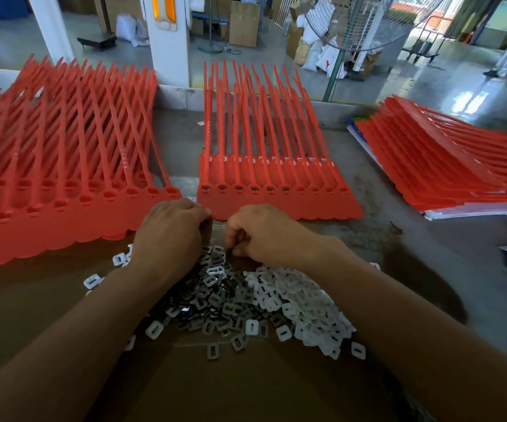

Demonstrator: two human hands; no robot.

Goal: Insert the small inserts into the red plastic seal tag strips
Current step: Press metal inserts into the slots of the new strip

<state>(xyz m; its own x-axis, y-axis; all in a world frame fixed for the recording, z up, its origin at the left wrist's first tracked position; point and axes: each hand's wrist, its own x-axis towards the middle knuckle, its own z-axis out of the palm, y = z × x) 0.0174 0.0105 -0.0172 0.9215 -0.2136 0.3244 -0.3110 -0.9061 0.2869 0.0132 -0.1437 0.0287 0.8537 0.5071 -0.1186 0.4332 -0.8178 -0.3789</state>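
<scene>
Both hands work at the far edge of the heap of inserts. The left hand [170,236] lies knuckles up with its fingers bent down, and the right hand [264,236] also has curled fingers, the tips among the grey metal inserts [215,300]. Whether either hand pinches a piece I cannot tell, because the fingertips are hidden. White inserts [304,309] lie just right of the grey ones, all on brown cardboard [48,300]. The red seal tag strips [279,202] lie just beyond the hands, their row of sockets on the near side; more red stacks lie at the left [63,193] and the far right [444,166]. To do this step well, I think, the person should take only one insert, turn it flat to match the socket, and press it fully down before going to the next.
</scene>
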